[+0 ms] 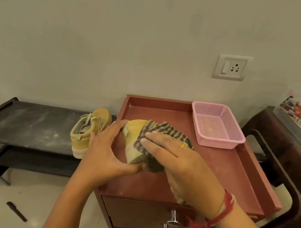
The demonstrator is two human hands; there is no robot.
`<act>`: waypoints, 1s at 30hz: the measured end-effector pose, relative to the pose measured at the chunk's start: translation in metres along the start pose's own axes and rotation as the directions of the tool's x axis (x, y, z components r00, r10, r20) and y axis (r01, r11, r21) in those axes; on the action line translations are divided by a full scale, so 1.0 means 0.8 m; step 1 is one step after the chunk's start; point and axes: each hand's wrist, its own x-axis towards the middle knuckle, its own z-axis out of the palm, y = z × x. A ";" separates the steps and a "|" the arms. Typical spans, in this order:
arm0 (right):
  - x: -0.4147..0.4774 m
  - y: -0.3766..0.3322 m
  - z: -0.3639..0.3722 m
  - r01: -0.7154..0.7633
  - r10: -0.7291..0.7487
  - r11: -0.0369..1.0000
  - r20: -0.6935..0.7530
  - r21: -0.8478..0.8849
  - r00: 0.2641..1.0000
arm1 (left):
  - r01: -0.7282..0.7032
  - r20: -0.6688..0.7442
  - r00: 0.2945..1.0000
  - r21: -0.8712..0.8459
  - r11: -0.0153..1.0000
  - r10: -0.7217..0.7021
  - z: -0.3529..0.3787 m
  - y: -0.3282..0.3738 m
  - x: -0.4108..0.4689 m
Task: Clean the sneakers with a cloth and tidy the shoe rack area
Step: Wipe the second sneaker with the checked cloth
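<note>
Both forearms reach forward, the left hand [106,150] cupped round the heel of a sneaker [135,131], thumb beneath and fingers [114,128] above, the right hand [176,156] flat with straight fingers [159,138] pressing a cloth [163,130] on it.

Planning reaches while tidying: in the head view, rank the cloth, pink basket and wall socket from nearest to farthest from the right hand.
1. Cloth: under the right hand, pressed on the sneaker.
2. Pink basket: just beyond, at the cabinet's right rear.
3. Wall socket: high behind the cabinet.
</note>
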 end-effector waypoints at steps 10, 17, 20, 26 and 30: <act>0.007 -0.011 0.000 -0.087 0.092 0.995 -0.108 0.048 0.990 | 0.028 -0.062 0.998 0.078 0.997 -0.023 0.002 0.003 0.000; 0.008 -0.021 0.003 -0.037 0.035 0.999 -0.126 -0.012 0.991 | 0.038 -0.049 0.998 0.100 0.994 -0.033 0.000 0.008 0.000; 0.009 -0.013 0.001 -0.124 0.124 0.992 -0.162 0.007 0.979 | 0.061 -0.062 0.997 0.108 0.992 -0.054 0.000 0.008 0.000; 0.005 -0.013 0.008 -0.122 0.139 0.989 -0.225 0.087 0.964 | 0.079 -0.072 0.995 0.101 0.992 -0.072 -0.002 0.005 0.001; 0.002 -0.014 0.014 -0.065 0.081 0.994 -0.202 0.086 0.976 | 0.087 -0.047 0.995 0.083 0.993 -0.083 -0.002 0.004 0.002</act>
